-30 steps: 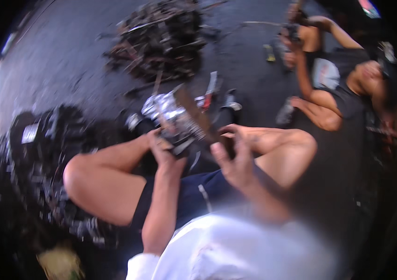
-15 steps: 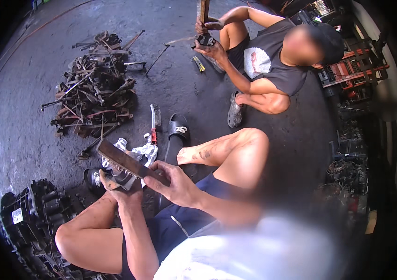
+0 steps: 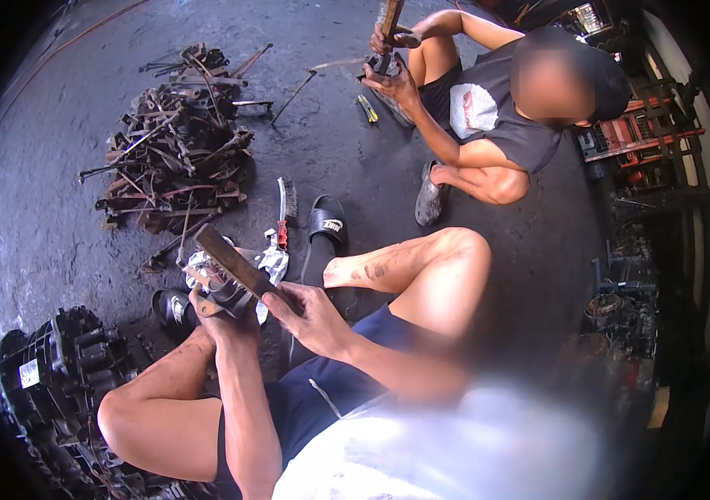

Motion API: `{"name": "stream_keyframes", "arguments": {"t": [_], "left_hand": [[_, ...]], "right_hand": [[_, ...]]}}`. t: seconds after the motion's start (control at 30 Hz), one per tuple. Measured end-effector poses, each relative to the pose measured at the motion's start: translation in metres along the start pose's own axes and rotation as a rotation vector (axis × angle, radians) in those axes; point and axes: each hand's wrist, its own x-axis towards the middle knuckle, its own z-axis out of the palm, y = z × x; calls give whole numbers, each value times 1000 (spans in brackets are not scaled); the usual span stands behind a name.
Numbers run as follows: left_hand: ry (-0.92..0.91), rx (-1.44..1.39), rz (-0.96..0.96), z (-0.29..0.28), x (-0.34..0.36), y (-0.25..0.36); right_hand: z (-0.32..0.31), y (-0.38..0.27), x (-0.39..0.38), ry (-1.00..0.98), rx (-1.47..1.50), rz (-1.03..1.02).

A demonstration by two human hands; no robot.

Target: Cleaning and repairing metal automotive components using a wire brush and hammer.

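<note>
In front of my lap, my right hand (image 3: 319, 320) is wrapped round the near end of a long wooden wire brush (image 3: 231, 260), which points up and left. My left hand (image 3: 235, 327) grips a dark metal bracket (image 3: 206, 308) with a hole in its flat end. The brush lies over the bracket, its bristle side turned mostly away, so I cannot tell whether they touch. My left fingers are partly hidden behind the bracket.
A pile of rusty metal arms and rods (image 3: 175, 142) lies ahead-left. A gearbox (image 3: 59, 375) stands at my left. Beyond my feet are a crumpled rag (image 3: 274, 263) and red-handled wire brush (image 3: 282, 236). A co-worker (image 3: 505, 108) squats ahead-right, holding a brush and dark part.
The wire brush has shifted up and slightly right over the bracket, with my right hand. My left hand keeps its hold. The whole view has also shifted slightly.
</note>
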Motion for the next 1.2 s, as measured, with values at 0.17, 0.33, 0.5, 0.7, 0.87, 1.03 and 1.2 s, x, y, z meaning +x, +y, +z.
{"name": "stream_keyframes", "arguments": {"t": [0.17,0.33,0.5,0.7,0.87,1.03,1.2], "left_hand": [[52,-190,-91,3,5,-7],[207,-351,-151,21,-3,1],[262,-449,-43,15,-6,6],[418,-384,-95,41,-1,0],[381,-245,59,29,0,7],[459,-229,45,39,-3,3],[411,-66,101,50,2,15]], "right_hand": [[-3,5,1,20,-29,28],[-2,14,2,10,-3,35],[4,-6,-3,7,381,126],[2,22,-5,65,-178,17],[-20,72,-73,90,-184,127],[8,12,-17,56,226,52],[-4,83,-59,107,-184,6]]}}
